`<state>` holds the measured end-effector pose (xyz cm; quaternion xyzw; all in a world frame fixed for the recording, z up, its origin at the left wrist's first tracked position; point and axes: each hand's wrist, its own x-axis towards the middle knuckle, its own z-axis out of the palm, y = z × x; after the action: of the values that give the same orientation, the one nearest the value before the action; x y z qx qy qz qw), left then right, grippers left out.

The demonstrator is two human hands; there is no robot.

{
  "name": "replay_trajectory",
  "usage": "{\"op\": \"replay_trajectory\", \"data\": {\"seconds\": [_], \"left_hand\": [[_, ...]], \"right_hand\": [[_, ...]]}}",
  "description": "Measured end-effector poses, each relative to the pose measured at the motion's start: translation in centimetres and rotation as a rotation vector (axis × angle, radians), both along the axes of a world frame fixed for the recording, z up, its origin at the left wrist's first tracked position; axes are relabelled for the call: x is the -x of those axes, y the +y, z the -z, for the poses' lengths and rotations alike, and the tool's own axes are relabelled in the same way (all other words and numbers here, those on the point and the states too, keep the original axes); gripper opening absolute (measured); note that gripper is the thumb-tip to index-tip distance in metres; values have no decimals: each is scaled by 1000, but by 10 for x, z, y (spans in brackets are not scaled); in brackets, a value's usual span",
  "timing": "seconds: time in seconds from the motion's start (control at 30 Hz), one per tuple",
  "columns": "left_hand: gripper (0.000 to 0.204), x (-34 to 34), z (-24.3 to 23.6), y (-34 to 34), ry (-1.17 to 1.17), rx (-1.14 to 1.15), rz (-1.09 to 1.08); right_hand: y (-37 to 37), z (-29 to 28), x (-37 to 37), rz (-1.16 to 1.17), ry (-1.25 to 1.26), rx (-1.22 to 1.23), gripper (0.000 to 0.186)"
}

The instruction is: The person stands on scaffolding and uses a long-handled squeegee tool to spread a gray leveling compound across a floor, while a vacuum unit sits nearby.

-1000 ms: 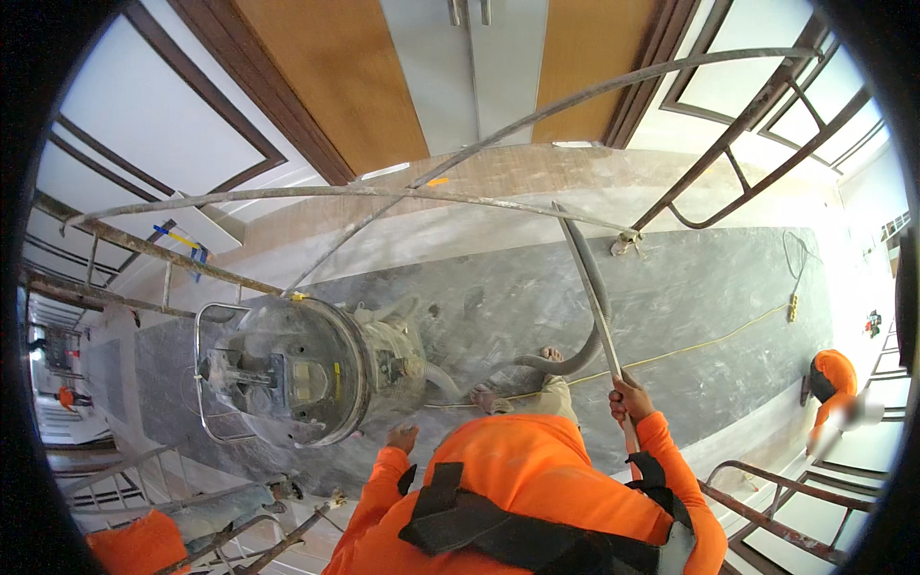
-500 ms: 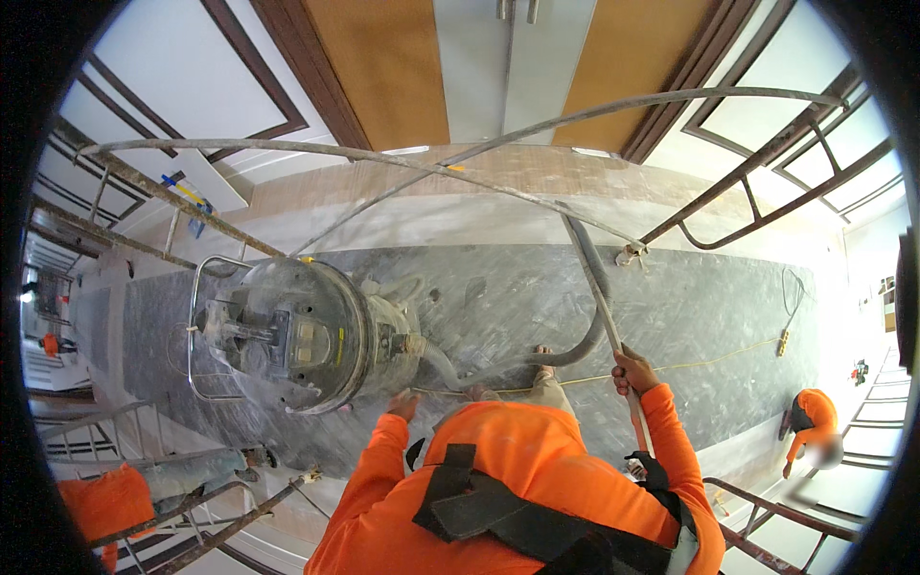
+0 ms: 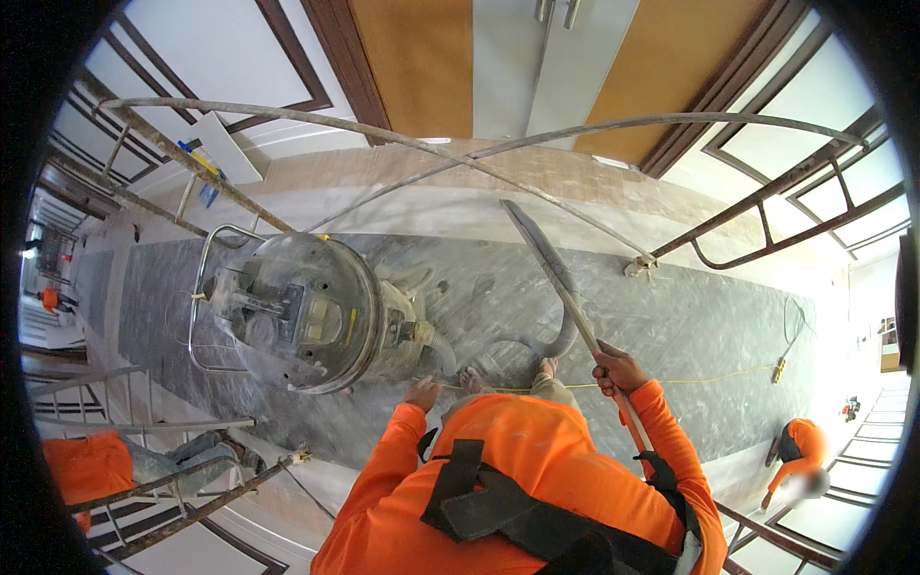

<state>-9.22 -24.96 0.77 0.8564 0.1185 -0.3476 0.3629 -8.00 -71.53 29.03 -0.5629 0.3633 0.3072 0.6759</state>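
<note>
My right hand (image 3: 618, 369) is closed round a long, slim pole (image 3: 585, 328) that slants away to the far left. A grey vacuum hose (image 3: 565, 278) follows the pole's far part, then bends back near my feet (image 3: 546, 367). Left of me stands a large, dust-covered drum vacuum cleaner (image 3: 311, 311) with a metal push handle (image 3: 196, 297). My left hand (image 3: 422, 393) is low beside its hose outlet, fingers curled. A thin yellow cord (image 3: 671, 382) runs close by that hand; whether the fingers hold it is unclear.
Scaffold frames (image 3: 776, 225) with crossed braces (image 3: 383, 129) stand ahead and at both sides. The grey floor (image 3: 460, 278) is dusty. A person in orange (image 3: 800, 443) bends at the right; another person (image 3: 105, 465) is at the left. A yellow socket strip (image 3: 779, 369) lies right.
The pole's far end and the hose have swung to the left across the floor. My left hand has shifted slightly right and forward. The head view has tilted a little.
</note>
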Motion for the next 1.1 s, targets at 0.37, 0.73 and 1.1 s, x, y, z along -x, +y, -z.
{"op": "replay_trajectory", "data": {"seconds": [0.37, 0.73, 1.1], "left_hand": [[67, -66, -97, -99, -186, 274, 106], [69, -89, -89, -203, -181, 327, 344], [65, -100, -105, -242, -231, 386, 464]], "right_hand": [[-43, -36, 37, 145, 59, 23, 55], [-114, -43, 69, 352, 150, -107, 48], [-123, -30, 79, 242, 235, 35, 40]]}}
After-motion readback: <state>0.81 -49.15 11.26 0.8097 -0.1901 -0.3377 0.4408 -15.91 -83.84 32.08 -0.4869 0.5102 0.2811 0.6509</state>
